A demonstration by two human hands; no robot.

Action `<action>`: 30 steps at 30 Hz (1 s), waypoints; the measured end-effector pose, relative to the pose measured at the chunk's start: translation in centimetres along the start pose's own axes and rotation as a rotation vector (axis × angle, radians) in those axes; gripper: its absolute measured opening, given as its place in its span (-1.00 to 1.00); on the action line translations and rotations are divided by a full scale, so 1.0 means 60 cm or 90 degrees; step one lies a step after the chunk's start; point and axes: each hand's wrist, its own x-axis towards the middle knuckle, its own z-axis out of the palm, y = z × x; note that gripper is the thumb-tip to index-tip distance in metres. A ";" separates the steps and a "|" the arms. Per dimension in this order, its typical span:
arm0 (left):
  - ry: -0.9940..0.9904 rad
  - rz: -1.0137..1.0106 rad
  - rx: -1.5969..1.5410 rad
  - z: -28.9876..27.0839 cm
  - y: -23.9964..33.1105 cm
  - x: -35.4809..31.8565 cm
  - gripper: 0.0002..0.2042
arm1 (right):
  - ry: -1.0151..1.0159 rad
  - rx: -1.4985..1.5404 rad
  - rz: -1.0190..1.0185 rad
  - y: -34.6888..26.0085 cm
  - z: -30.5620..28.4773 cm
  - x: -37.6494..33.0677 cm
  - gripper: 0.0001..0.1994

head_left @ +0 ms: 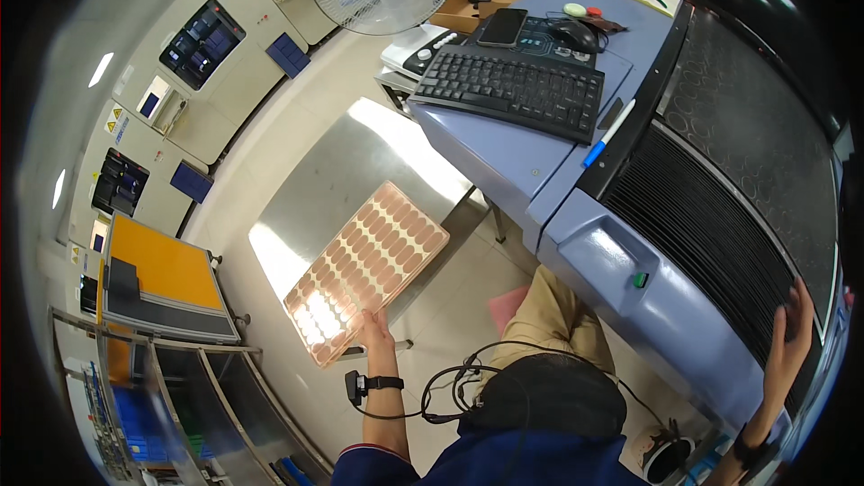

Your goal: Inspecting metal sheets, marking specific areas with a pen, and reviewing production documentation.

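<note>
The thin, rectangular, copper-coloured panel with rows of ovals [371, 261] is located at 8 o'clock from the view centre, tilted, with its long axis running from 1 to 7 o'clock. The left hand [376, 333] grips its near edge at the panel's 5 o'clock. The panel overlaps the brushed, silver metal table [328, 157] at 10 o'clock; whether the two touch cannot be determined.

Caution: one-handed support at one edge may let the panel flex, tip or slip if the grip loosens. Lowering it unevenly could knock a corner against the table's rim.

A looped black cable [468, 387] runs from the black wrist-strapped device [357, 387] toward 6 o'clock; it could snag if the left arm reaches far.

The right hand [791, 342] is at 4 o'clock, fingers extended and apart, with no grip visible. It is beside the black, ribbed bellows [706, 207] of the blue-grey machine [630, 306]; contact cannot be confirmed. Fingers could be pinched there if the bellows were to move.

At 2 o'clock, a white marker with a blue cap [609, 135] lies near the bellows and could roll if bumped. A black keyboard [511, 90] occupies 1 o'clock.
</note>
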 end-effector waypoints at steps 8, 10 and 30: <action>-0.005 -0.153 0.192 -0.003 -0.051 0.046 -0.45 | 0.096 -0.030 0.205 0.069 -0.079 -0.160 -0.58; -0.307 -0.083 0.298 -0.025 -0.101 0.035 -0.55 | 0.116 -0.015 0.277 0.049 -0.115 -0.193 -0.59; -0.889 0.657 0.314 0.472 0.064 -0.570 -0.53 | 0.678 0.375 0.786 0.304 -0.007 -0.478 -0.78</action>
